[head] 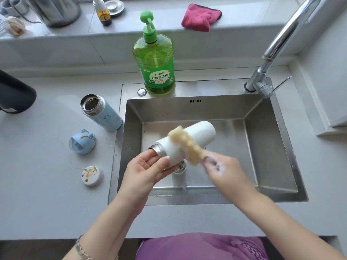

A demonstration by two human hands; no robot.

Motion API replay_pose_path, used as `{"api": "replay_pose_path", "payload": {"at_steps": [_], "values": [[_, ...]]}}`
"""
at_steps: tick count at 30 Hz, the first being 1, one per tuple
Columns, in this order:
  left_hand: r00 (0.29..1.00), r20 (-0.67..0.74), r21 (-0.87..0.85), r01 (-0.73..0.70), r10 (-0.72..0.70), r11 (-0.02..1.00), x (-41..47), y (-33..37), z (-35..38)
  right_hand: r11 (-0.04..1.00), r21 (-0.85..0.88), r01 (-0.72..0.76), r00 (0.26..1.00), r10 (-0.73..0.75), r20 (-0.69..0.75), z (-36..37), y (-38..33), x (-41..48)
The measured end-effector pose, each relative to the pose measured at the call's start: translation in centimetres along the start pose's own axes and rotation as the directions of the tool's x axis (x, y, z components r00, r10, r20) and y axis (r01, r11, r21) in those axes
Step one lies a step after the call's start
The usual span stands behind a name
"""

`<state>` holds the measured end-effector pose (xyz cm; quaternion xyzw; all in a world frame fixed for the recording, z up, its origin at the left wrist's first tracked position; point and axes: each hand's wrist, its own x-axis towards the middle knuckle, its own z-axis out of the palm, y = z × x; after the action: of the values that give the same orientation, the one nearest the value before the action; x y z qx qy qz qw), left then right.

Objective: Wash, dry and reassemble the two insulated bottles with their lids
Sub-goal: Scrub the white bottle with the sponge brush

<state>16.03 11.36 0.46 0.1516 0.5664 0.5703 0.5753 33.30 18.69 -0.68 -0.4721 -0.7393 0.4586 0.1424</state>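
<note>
Over the steel sink (pixel 266 139), my left hand (pixel 144 169) grips the white bottle (pixel 199 134) near its open steel mouth, fingers reaching into the opening; the bottle lies tilted, base pointing up and right. My right hand (pixel 225 171), soapy and blurred, holds a yellowish scrubbing sponge (pixel 185 145) against the bottle's side. The light blue bottle (pixel 103 113) stands open on the counter left of the sink. Its blue lid (pixel 82 141) and the white lid with gold marks (pixel 92 175) lie on the counter below it.
A green dish soap pump bottle (pixel 155 61) stands on the sink's back rim. The chrome faucet (pixel 281 40) rises at the right. A pink cloth (pixel 201 17) lies on the back ledge with a kettle (pixel 56 10) and a small brown bottle (pixel 103 14).
</note>
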Motion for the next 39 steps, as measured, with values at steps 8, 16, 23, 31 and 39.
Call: {"api": "replay_pose_path", "payload": {"at_steps": [8, 16, 23, 31, 39], "values": [[0.994, -0.069, -0.017, 0.088, -0.089, 0.996, 0.7, -0.2, -0.1, 0.997, -0.036, 0.063, 0.993, -0.059, 0.104, 0.4, -1.3, -0.8], [0.984, -0.171, 0.175, 0.085, -0.055, 0.981, 1.1, -0.9, 0.4, 0.995, -0.009, -0.096, 0.984, 0.096, 0.149, 0.8, -1.6, -2.0], [0.994, -0.113, 0.224, 0.017, 0.009, 0.974, 0.9, -1.5, -0.4, 0.964, -0.161, -0.212, 0.977, 0.208, -0.046, 0.4, 0.4, 0.0], [0.981, 0.037, 0.604, -0.172, 0.188, 0.778, 0.5, -1.5, -1.0, 0.894, -0.297, -0.336, 0.941, 0.335, -0.058, -1.0, 1.0, 1.4], [0.958, 0.160, 0.743, -0.277, 0.240, 0.609, 0.8, -2.1, -1.3, 0.926, -0.229, -0.301, 0.952, 0.307, -0.008, -0.6, 1.0, 0.7]]}}
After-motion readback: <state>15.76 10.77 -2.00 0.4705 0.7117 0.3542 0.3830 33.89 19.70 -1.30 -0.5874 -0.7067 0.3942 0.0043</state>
